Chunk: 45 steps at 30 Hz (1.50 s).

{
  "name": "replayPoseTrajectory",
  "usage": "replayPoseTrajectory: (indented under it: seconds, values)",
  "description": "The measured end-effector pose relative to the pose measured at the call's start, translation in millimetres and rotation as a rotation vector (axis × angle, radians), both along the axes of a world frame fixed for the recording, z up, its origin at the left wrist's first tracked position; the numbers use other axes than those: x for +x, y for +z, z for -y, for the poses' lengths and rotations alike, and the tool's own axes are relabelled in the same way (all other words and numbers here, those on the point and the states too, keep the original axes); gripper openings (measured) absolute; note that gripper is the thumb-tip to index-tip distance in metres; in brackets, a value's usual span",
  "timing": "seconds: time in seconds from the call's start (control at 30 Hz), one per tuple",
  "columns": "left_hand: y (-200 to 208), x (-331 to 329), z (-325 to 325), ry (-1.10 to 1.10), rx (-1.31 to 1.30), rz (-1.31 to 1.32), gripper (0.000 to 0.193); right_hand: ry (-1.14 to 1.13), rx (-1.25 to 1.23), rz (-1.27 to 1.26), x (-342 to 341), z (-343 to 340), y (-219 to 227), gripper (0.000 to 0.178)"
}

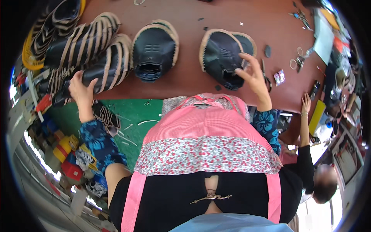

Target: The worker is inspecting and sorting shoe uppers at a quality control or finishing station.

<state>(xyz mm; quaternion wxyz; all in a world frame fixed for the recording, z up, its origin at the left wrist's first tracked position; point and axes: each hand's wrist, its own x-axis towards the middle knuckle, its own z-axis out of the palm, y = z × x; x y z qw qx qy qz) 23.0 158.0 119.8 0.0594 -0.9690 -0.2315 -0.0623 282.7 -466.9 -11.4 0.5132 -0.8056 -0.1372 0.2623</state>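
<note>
Black shoe uppers with tan stitched edging lie on the reddish-brown table. At the left, a row of nested uppers [108, 65] lies on its side; my left hand [82, 91] is at its near end, thumb and fingers apart. I cannot tell whether it touches the row. Right of that row stands a small stack of uppers [154, 48], toe end away from me. Further right is another stack of uppers [221, 52]. My right hand [255, 79] is at its near right edge, fingers curved and apart, the thumb by the upper's dark opening.
A yellow-rimmed container [31, 58] holds more striped uppers at the far left. Scissors [299, 60], a small pink packet [279, 77] and a dark oval piece [268, 51] lie on the right. Another person's hand [306, 104] rests at the table's right edge.
</note>
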Motion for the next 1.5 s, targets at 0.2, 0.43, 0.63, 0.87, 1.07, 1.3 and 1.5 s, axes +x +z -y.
replayPoseTrajectory:
  seconds: [0.2, 0.43, 0.63, 0.87, 1.07, 1.3, 1.5]
  values:
    - [-28, 81, 224, 0.043, -0.772, 0.207, 0.032, -0.025, -0.338, 0.421, -43, 8, -27, 0.048]
    - [-73, 138, 357, 0.318, -1.956, 0.144, 0.059, -0.078, -0.006, 0.721, -72, 5, 77, 0.05]
    - [0, 130, 381, 0.222, -2.297, 0.283, 0.039, -0.107, 0.754, -0.151, -66, 56, 93, 0.083]
    - [-19, 96, 393, -0.058, -2.381, 0.392, 0.073, -0.167, 0.908, -0.867, -54, 65, 130, 0.048]
    - [-10, 79, 394, 0.036, -2.259, 0.429, 0.075, -0.005, 0.886, -0.769, -42, 76, 145, 0.031]
    - [-6, 83, 401, 0.0, -2.146, 0.472, 0.068, 0.007, 0.998, -0.924, -40, 74, 149, 0.034]
    - [15, 97, 412, -0.013, -2.132, 0.452, 0.046, -0.062, 0.822, -0.799, -34, 78, 134, 0.043]
